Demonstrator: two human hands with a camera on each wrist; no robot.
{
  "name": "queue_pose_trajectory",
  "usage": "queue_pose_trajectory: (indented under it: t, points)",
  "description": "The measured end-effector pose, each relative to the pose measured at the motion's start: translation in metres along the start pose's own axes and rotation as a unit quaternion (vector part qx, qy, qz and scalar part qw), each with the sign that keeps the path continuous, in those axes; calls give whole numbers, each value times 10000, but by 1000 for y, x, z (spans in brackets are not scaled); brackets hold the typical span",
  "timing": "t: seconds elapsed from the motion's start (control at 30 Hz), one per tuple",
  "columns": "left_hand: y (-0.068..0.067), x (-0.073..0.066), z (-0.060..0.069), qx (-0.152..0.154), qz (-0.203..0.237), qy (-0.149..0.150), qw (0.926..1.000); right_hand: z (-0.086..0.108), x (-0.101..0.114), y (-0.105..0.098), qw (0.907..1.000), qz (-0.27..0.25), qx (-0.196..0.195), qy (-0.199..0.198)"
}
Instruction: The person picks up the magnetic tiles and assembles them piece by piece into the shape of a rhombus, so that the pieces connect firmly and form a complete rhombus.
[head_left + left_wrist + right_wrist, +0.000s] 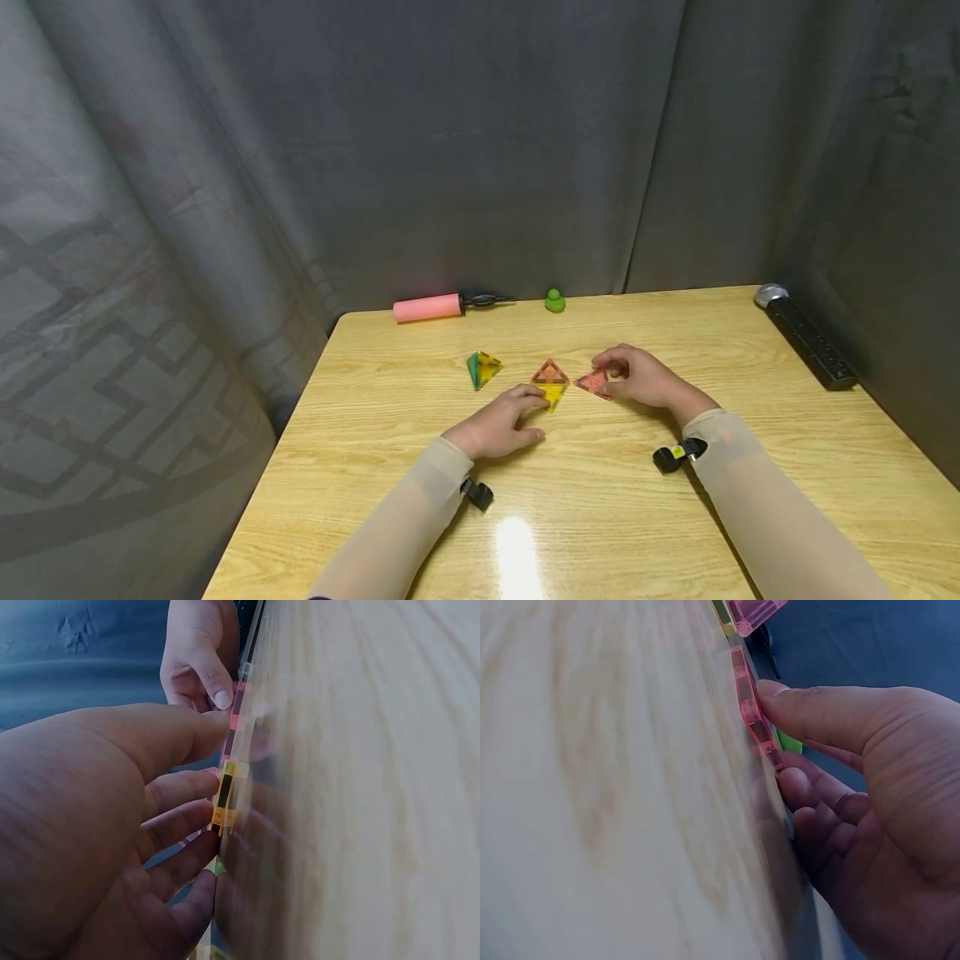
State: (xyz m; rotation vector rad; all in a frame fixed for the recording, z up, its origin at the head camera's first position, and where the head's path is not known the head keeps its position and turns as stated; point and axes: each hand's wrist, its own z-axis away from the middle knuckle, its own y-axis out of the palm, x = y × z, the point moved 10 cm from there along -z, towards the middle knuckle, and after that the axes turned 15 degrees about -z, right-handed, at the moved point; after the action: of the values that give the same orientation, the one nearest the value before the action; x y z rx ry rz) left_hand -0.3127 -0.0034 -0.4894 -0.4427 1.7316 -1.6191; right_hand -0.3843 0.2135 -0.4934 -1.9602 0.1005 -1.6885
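My right hand point(643, 377) pinches a translucent pink-red triangular magnetic tile point(592, 382) low over the table, thumb on one side and fingertips on the other in the right wrist view. To its left, a yellow triangular tile point(553, 395) and an orange-red triangular tile point(550, 371) meet along an edge. The fingers of my left hand point(498, 423) lie loosely extended, touching the yellow tile, with the thumb apart from it. Farther left stands a green and yellow piece made of joined triangular tiles point(482, 368); neither hand touches it.
At the table's back edge lie a pink hand pump point(429, 307) with a black end and a small green knobbed object point(554, 301). A black microphone-shaped thing point(806, 337) lies along the right edge. Grey curtains point(480, 150) hang behind the wooden table point(375, 500).
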Motion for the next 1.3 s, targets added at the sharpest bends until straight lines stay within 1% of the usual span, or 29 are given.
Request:
queue_pose_trajectory:
  t: [0.07, 0.23, 0.4, 0.53, 0.7, 0.77, 0.83, 0.93, 1.07, 1.13, 1.3]
  points:
    - [1, 0, 0, 15, 17, -3, 10000, 1, -2, -1, 10000, -79, 40, -30]
    - [2, 1, -1, 26, 41, -7, 10000, 2, -5, -2, 9996, -272, 98, 81]
    - [3, 1, 0, 28, 17, -15, 10000, 2, -7, -3, 9990, -382, 76, 209]
    - [2, 1, 0, 20, 30, -16, 10000, 2, -8, -4, 9986, -491, 48, 190]
    - [1, 1, 0, 12, 47, -11, 10000, 2, -9, -8, 9981, -596, -130, 85]
    - [1, 1, 0, 12, 47, -13, 10000, 1, -9, -11, 9975, -650, -260, 53]
    - [1, 1, -1, 10, 48, -14, 10000, 2, -11, -14, 9967, -723, -377, 35]
    - [1, 1, -1, 3, 36, -7, 10000, 2, -13, -17, 9947, -921, -453, -16]
    - [1, 1, -1, -1, -3, -1, 10000, 4, -12, -20, 9915, -1204, -469, -120]
    - [1, 2, -1, -2, -4, -5, 10000, 4, -14, -20, 9907, -1266, -487, -123]
    - [2, 2, 0, 21, 14, -25, 10000, 3, -17, -21, 9913, -1210, -512, -50]
